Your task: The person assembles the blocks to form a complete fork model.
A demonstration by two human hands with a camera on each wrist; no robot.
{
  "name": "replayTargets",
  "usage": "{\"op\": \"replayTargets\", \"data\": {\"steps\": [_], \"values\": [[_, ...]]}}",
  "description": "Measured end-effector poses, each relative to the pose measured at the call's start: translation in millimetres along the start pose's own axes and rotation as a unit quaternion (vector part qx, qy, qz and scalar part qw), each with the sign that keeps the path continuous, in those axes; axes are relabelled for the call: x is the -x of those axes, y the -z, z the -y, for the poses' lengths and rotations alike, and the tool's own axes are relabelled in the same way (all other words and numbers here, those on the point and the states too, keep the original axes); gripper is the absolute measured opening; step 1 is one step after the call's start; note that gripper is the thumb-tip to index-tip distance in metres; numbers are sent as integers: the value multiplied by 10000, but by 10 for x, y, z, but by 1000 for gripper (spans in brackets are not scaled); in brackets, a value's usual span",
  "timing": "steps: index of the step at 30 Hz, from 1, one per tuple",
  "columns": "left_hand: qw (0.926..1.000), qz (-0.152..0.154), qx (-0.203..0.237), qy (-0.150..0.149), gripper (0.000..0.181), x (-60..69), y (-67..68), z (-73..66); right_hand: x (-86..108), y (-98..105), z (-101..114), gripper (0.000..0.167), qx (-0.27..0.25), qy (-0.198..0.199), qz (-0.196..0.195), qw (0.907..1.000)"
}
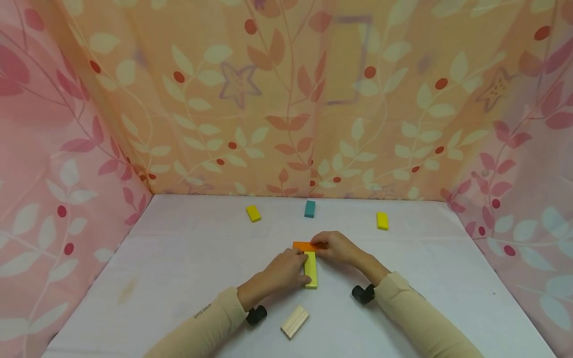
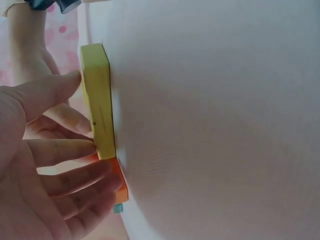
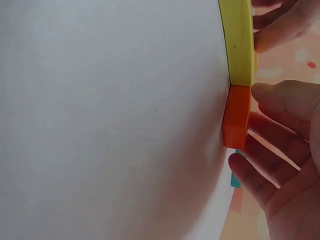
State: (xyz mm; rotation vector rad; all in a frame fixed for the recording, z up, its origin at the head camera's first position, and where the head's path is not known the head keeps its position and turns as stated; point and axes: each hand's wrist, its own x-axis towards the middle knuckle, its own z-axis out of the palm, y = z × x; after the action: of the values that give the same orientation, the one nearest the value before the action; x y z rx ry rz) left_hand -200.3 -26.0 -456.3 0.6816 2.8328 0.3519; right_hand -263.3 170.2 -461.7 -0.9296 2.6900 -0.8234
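Observation:
A yellow-green wooden block (image 1: 310, 271) lies lengthwise on the table, its far end against the side of an orange block (image 1: 304, 246) lying crosswise. Together they make a T-like shape. My left hand (image 1: 286, 270) holds the yellow-green block from the left, thumb near its close end and index finger near the orange block. In the left wrist view, the other left fingers reach beside the orange block (image 2: 121, 187). My right hand (image 1: 337, 247) grips the right end of the orange block between thumb and fingers, which partly cover it.
Behind the hands lie a yellow block (image 1: 253, 213), a teal block (image 1: 310, 209) and another yellow block (image 1: 382, 221). A plain wood block (image 1: 295, 322) rests in front, near the left forearm. Patterned curtains (image 1: 286, 99) border the white table (image 1: 188, 248) at the back and sides.

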Motion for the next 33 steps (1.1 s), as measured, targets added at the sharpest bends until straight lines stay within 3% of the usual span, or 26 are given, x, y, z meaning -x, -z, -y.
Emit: {"op": "replayTargets", "data": {"steps": [12,24,33], "values": [[9979,-520,164,-350,56,-51,40,46,41,23,-33,27,-131,-79,-76,9999],[9990,-193,216,-328,70,-125,55,34,114,60,-19,30,-145,-336,-164,9992],[9990,-137,155,-407,68,-151,46,28,269,116,60,33,-87,-311,-225,9992]]}}
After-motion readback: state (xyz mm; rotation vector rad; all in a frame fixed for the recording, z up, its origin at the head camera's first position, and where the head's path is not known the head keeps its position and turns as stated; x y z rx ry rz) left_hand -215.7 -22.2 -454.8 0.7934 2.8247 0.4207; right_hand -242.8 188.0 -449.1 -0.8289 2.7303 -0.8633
